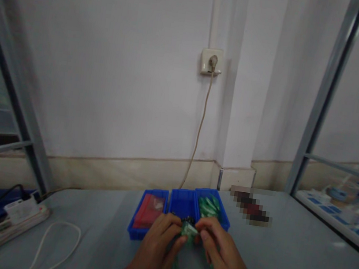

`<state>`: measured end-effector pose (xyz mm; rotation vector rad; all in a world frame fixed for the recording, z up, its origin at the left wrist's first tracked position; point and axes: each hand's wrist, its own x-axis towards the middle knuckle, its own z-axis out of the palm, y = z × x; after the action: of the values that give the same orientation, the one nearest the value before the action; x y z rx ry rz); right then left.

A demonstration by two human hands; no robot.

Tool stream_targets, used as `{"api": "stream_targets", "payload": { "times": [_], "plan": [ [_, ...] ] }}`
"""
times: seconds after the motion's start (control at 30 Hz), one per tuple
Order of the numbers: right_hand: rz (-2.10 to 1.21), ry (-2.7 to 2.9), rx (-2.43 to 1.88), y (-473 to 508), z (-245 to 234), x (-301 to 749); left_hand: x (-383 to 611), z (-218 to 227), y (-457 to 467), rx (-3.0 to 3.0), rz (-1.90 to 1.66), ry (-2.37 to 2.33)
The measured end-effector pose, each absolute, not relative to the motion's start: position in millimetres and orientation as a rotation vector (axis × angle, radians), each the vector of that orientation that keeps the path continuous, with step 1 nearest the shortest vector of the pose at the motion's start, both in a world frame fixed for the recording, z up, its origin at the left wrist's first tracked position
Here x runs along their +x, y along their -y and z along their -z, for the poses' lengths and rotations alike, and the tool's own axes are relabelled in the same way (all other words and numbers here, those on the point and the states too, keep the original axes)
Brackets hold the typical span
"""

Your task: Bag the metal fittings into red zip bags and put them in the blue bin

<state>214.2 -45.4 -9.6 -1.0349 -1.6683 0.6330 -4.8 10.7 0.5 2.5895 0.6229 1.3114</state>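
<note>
My left hand (157,247) and my right hand (218,249) meet over the grey table, just in front of three blue bins. Both pinch a small green, see-through packet (188,230) between their fingertips; a green strip hangs down from it between my wrists. The left bin (148,212) holds red packets, the middle bin (182,204) shows small dark parts at its near edge, and the right bin (212,207) holds green packets.
A white power strip (17,214) with a black cable and a white looped cord (57,242) lies at the left. A wall socket (211,61) has a cord hanging down. Metal frame posts stand left and right; a neighbouring bench with trays (339,210) is at right.
</note>
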Motion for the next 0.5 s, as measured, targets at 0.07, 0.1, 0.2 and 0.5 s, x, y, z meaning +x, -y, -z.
{"api": "stream_targets", "payload": {
  "times": [0.07,0.1,0.2,0.5],
  "plan": [
    [-0.557,1.669,-1.037,46.7,8.5,214.4,-4.0,-2.3,-9.0,2.550,-1.292,-0.609],
    [-0.515,1.693,-1.027,46.8,7.9,214.3,-3.6,-3.0,-8.3,2.530,-1.291,-0.609],
    [-0.389,1.816,-0.957,45.3,6.7,213.8,-3.0,-3.9,-7.1,2.487,-1.299,-0.637],
    [-0.331,1.932,-0.913,39.8,9.3,216.2,-4.0,-0.5,-6.8,2.608,-1.174,-0.567]
  ]
}}
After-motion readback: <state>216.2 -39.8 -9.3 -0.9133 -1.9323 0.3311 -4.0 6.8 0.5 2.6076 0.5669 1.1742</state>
